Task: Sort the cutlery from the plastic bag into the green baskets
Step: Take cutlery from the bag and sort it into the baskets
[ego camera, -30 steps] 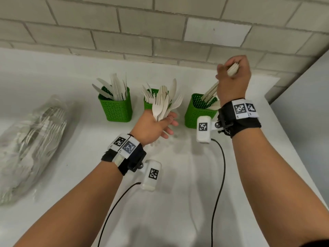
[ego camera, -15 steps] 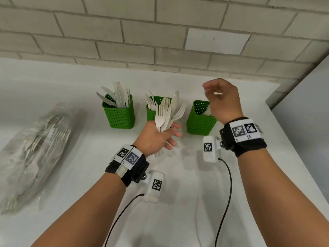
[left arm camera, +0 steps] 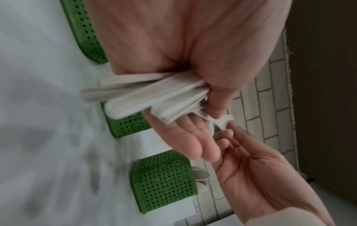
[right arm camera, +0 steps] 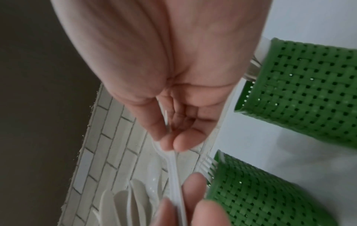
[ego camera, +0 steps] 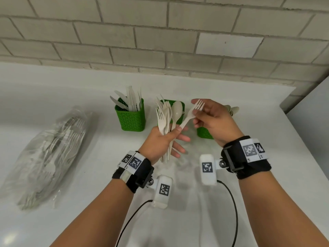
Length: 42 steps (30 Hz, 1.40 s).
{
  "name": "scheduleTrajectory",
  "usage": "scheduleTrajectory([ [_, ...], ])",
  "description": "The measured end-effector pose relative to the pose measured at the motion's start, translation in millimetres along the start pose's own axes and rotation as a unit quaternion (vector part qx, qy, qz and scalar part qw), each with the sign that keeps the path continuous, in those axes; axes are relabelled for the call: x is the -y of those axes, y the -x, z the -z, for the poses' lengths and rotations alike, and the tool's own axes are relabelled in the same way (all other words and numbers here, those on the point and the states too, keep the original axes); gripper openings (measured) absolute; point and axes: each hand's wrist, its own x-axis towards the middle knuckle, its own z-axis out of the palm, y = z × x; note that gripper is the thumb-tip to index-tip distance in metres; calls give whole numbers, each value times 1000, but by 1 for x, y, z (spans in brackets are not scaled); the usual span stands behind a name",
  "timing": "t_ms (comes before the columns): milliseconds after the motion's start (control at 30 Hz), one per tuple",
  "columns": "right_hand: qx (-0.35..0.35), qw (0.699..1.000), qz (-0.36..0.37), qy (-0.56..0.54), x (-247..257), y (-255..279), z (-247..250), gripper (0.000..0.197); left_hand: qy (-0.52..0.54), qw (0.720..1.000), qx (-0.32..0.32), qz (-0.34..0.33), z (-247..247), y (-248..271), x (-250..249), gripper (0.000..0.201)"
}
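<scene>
Plastic fork is pinched near its tines by the right hand; its handle slants down-left into the left hand (clenched on a cutlery bundle).

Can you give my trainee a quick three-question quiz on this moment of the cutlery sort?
1. True or false: the right hand pinches a single fork by its neck, while the fork's handle end is still in the left hand's grip.
2. Which basket holds knives? A) left basket B) middle basket C) right basket
3. Fill in: the left hand holds a bundle made up of forks and at least one ____.

Key
1. True.
2. A. Knife blades stand up out of it.
3. Spoon. Its bowl shows above the forks in the bundle.
</scene>
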Motion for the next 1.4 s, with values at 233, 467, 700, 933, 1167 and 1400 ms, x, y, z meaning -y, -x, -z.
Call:
scheduleTrajectory([
  [233, -157, 966, 50, -198, 8, -1, -4, 26, -60, 992, -104, -26, 10, -6, 12, 23],
  [467, -53, 993, 82, -66, 13, 3, -22, 28, -152, 974, -141, -88, 18, -9, 15, 17],
  [700, 103, 994, 22, -18, 8, 6, -30, 31, -131, 991, 15, -19, 23, 1, 6, 14],
  [933, 157, 985, 22, 69, 19, 6, -21, 57, -137, 986, 90, 30, 32, 7, -1, 22],
  [1167, 160, 957, 45, 237, 26, 7, -13, 34, -100, 986, 99, 86, 33, 10, -5, 16],
  [1400, 84, 955, 96, 266, 30, 6, -8, 29, -81, 994, 55, 55, 37, 6, 0, 37],
])
